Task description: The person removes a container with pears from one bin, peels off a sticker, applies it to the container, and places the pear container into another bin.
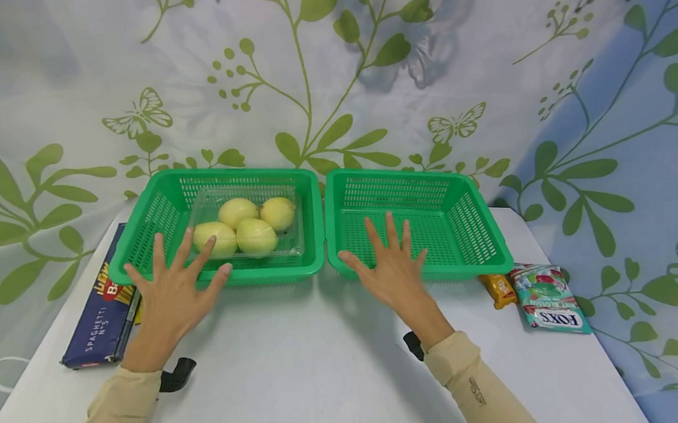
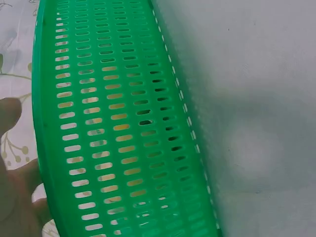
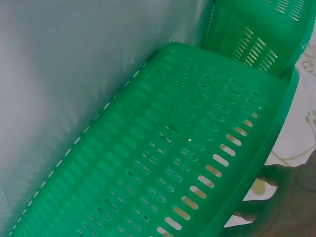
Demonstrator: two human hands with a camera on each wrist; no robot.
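A white table (image 1: 304,380) carries everything, its top smooth and plain, with soft grey shadows across the middle. Toward its far side stand two green plastic baskets, both upright with slotted walls: the left basket (image 1: 317,230) and the right basket (image 1: 436,230), side by side with their rims right next to each other. Along the table's left edge, just beside the left basket, a dark blue spaghetti packet (image 1: 99,320) lies at a slant. Near the right edge lie a small orange packet (image 1: 500,291), partly hidden by the right basket's near corner, and, next to it, a teal FOX'S bag (image 1: 550,298) lying flat.
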